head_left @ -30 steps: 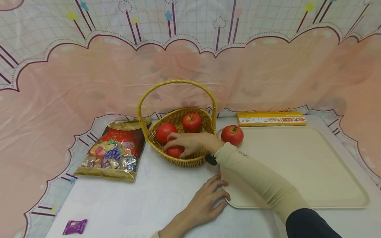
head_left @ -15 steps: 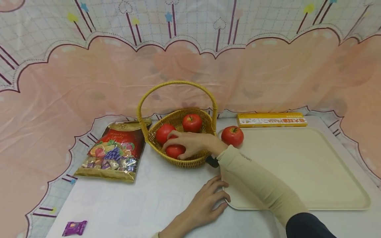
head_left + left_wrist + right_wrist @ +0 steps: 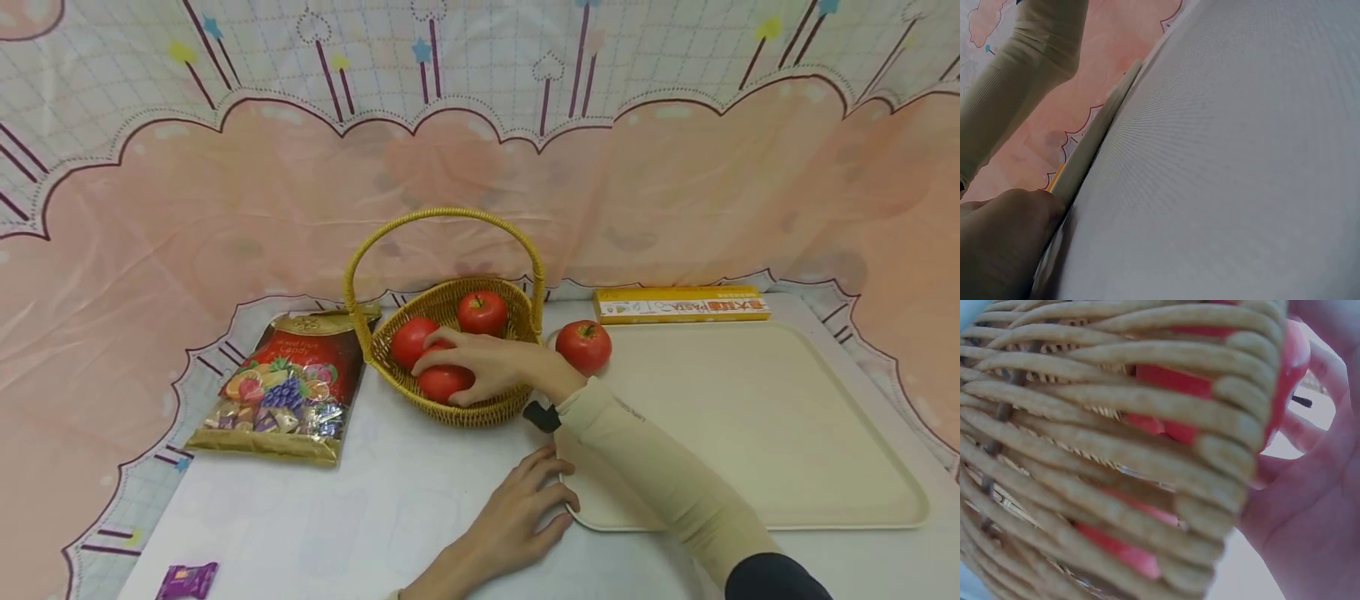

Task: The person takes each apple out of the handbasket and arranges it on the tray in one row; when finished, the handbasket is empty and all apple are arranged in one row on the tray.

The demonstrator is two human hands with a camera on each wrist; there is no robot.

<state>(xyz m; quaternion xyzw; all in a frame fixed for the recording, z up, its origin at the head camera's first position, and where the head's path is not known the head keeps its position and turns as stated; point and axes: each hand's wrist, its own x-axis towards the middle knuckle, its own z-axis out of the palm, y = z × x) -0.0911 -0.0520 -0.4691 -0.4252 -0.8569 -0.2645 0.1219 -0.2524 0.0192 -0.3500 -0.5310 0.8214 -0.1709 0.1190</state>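
Your right hand (image 3: 491, 364) grips the nearest apple (image 3: 444, 384) inside the basket (image 3: 480, 417), from its right; round fruit, no evident long axis. Your left hand (image 3: 517, 515), farther from it, rests loosely at the near-left corner of the tray (image 3: 772, 433).

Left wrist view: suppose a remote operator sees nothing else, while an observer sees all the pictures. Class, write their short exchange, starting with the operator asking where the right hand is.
Operator: I see the left hand at the edge of the tray, and a beige sleeve. Where is the right hand?
Observer: The right hand reaches into the woven basket, fingers and thumb curled round the front apple.
Operator: Is any apple outside the basket?
Observer: Yes, the head view shows a loose apple at the tray's far left corner.
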